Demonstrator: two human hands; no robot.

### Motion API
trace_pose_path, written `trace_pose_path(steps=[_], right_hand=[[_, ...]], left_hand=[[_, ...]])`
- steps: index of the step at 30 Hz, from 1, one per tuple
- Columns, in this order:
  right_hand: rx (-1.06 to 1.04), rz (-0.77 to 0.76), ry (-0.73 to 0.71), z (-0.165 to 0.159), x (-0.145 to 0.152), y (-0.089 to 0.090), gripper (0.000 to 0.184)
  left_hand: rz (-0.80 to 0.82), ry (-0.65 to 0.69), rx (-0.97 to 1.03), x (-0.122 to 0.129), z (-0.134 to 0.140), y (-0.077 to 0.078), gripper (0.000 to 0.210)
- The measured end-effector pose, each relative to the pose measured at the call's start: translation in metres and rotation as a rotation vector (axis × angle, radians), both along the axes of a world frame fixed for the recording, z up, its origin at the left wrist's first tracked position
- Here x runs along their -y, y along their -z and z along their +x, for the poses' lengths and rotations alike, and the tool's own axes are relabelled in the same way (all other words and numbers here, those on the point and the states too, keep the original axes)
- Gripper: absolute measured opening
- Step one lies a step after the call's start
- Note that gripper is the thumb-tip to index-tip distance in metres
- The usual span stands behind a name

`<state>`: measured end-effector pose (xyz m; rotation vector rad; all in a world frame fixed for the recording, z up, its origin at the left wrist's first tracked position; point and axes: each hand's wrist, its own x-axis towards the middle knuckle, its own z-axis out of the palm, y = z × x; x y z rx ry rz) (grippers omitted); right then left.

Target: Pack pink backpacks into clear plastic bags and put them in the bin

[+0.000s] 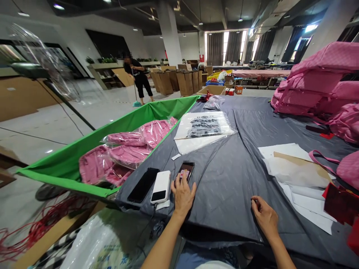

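My left hand [183, 196] lies over a smartphone [189, 169] on the grey table cover [221, 194]. Its fingers are spread, with the fingertips on the lit screen. Just left of it are a white power bank [162, 185] with a cable and a black phone [144, 185] with a dark screen. My right hand [265, 216] rests on the cover near the front edge, fingers curled in and thumb close to the index finger. Whether anything small is between them is hidden. Loose white papers [303, 186] lie to its right.
A green fabric bin [67, 160] at the left holds pink bags [129, 149] in clear plastic. Printed plastic bags [206, 127] lie ahead. Pink backpacks [311, 82] are piled at right. Beyond the bin, a person [138, 76] sweeps near cardboard boxes [185, 82].
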<state>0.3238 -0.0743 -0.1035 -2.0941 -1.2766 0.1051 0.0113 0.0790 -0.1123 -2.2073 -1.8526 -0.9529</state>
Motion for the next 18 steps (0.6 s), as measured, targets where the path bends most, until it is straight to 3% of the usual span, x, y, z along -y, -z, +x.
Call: trace_pose_path(steps=[5,13,18], right_hand=[[0.0,0.002,0.004,0.001,-0.001,0.001,0.056],[-0.032,-0.006,0.026,-0.003,0.001,-0.005,0.05],[-0.076,0.002,0.014,-0.005,-0.001,-0.005,0.049]], left_hand=[[-0.02,-0.072,-0.04,-0.005,-0.019,0.001,0.058],[-0.091,0.004,0.024,-0.012,-0.019,0.007,0.062],[-0.002,0.1,0.076,0.003,0.008,0.007,0.056]])
